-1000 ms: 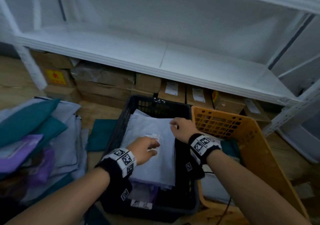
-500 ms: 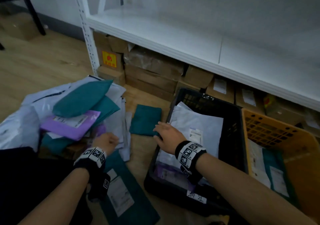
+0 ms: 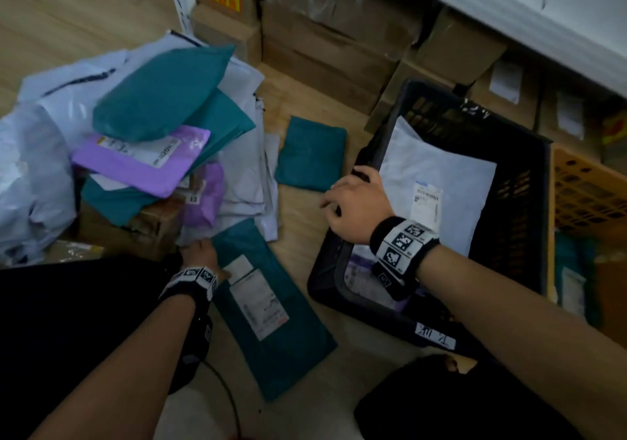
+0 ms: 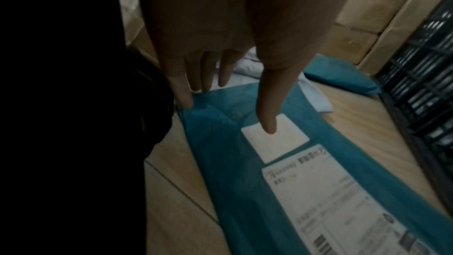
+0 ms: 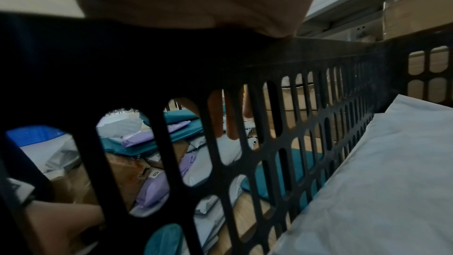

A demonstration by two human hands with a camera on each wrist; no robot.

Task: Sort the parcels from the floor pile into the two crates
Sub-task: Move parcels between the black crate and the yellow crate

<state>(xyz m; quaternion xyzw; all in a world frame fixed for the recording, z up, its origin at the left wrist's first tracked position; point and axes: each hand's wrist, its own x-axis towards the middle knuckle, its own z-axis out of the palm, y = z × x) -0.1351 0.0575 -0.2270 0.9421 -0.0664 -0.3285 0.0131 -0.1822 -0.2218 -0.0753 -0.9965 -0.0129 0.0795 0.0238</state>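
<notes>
Head view: we reach for a teal parcel (image 3: 268, 307) on the floor; left hand (image 3: 203, 255) spread on it, right hand (image 3: 353, 203) curled over the black crate (image 3: 373, 324) rim. Next, pinch its edge.

A storeroom or parcel depot. Cardboard boxes (image 3: 325, 49) sit under white metal shelving (image 3: 509, 8). Mailer bags (image 3: 152, 127) lie heaped on wooden flooring.

Dim, bluish, noisy pictures; wrist views soft-focused, edges dark and warped.
</notes>
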